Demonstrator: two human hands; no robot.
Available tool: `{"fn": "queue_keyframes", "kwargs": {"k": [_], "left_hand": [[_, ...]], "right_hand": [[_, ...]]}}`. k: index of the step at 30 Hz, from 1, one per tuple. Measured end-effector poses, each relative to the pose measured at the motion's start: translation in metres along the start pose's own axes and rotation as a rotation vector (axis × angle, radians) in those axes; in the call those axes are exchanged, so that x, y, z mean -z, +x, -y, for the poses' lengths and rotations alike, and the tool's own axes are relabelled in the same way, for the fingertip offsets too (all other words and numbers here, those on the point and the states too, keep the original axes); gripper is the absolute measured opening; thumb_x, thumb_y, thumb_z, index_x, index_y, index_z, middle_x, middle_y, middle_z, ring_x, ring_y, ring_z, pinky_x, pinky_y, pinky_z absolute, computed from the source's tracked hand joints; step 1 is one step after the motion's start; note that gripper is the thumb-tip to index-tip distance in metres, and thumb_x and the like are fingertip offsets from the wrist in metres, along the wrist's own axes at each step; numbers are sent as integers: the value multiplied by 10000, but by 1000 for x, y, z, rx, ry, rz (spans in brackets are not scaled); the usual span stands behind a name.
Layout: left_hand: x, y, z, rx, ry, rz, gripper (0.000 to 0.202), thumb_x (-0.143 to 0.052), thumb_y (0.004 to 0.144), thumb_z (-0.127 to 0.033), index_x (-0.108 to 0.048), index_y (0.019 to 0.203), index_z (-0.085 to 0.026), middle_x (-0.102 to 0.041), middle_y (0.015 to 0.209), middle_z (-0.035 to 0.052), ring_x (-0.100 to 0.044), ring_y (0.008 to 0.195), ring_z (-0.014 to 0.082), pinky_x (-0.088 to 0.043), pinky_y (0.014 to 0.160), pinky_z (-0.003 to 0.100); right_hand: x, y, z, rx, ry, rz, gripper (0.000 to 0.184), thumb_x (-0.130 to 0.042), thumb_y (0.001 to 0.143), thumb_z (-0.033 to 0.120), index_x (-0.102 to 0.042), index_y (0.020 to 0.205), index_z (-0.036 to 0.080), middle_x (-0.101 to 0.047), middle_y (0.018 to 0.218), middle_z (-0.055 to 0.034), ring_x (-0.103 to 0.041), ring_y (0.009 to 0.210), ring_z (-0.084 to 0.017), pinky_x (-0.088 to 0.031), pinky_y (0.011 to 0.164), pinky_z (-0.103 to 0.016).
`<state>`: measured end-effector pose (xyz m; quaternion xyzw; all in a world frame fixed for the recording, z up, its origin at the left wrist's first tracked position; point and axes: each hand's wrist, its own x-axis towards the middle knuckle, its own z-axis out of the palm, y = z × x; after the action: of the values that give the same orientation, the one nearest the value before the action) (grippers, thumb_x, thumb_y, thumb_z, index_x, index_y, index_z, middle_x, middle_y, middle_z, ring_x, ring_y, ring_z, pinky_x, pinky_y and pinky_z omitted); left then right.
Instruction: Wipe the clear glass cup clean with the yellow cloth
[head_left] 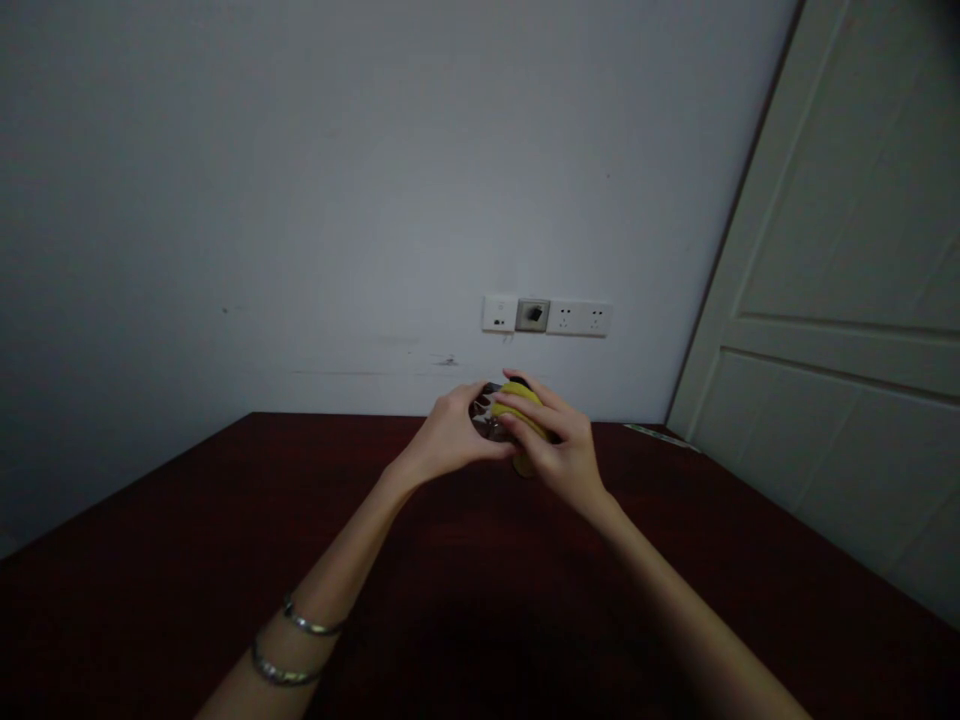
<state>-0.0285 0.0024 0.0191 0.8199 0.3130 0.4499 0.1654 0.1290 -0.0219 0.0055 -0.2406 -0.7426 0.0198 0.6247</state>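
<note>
My hands meet above the far edge of a dark red wooden table [480, 540]. My left hand [450, 435] curls around a shiny metal object [486, 417], which is mostly hidden, so its exact kind cannot be told. My right hand [553, 447] grips a rounded yellow object [519, 397] from the front, with its fingers across it. A lower part of the yellow object [523, 466] shows below my right fingers. The two objects sit close together, and my hands hide where they join.
A white wall panel of switches and sockets [547, 316] is fixed to the wall [300, 200] behind the table. A cream panelled door [832, 300] stands at the right. A thin pale strip [661, 436] lies on the table's far right edge. Two metal bangles [296, 640] circle my left forearm.
</note>
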Motion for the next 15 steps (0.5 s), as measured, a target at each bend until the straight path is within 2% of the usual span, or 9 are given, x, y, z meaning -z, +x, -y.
{"fn": "queue_keyframes", "kwargs": {"k": [3, 6, 9, 11, 13, 15], "left_hand": [[0, -1, -2, -1, -45, 37, 629, -809, 546, -353, -595, 1102, -151, -654, 1033, 73, -601, 945, 231, -482, 852, 381], [0, -1, -2, 10, -186, 100, 660, -808, 564, -351, -578, 1152, -157, -647, 1094, 80, -599, 977, 227, -478, 867, 372], [0, 0, -1, 42, -340, 133, 614, -804, 580, -346, -601, 1123, -145, -660, 1079, 78, -604, 962, 212, -471, 870, 350], [0, 2, 1, 80, -445, 148, 555, -800, 585, -351, -628, 1065, -131, -675, 1024, 73, -611, 918, 198, -471, 852, 336], [-1, 2, 3, 135, -556, 159, 506, -800, 579, -368, -648, 992, -118, -685, 944, 65, -616, 846, 178, -476, 810, 318], [-1, 2, 4, 193, -651, 170, 482, -799, 569, -403, -657, 927, -114, -681, 862, 55, -610, 767, 159, -478, 752, 302]], "right_hand": [[0, 2, -4, -161, 89, -105, 204, -622, 817, 278, -720, 994, 253, -670, 1157, -55, -605, 1108, -225, -453, 998, -423], [4, 3, -6, -216, 147, -92, 219, -606, 828, 351, -718, 989, 257, -688, 1116, -52, -608, 1095, -225, -437, 1005, -437], [13, 4, -5, -165, 189, 27, 300, -490, 889, 423, -684, 1063, 274, -639, 1204, -54, -554, 1168, -228, -406, 1025, -458], [17, 4, -2, -91, 170, 135, 370, -479, 877, 485, -629, 1151, 286, -570, 1292, -64, -503, 1223, -248, -386, 1035, -483], [19, 3, 1, 3, 66, 220, 534, -606, 781, 520, -535, 1256, 286, -477, 1371, -91, -439, 1276, -281, -361, 1050, -505], [18, 2, 4, 103, -75, 272, 758, -729, 676, 484, -427, 1337, 269, -363, 1436, -126, -352, 1333, -306, -335, 1069, -513]]}}
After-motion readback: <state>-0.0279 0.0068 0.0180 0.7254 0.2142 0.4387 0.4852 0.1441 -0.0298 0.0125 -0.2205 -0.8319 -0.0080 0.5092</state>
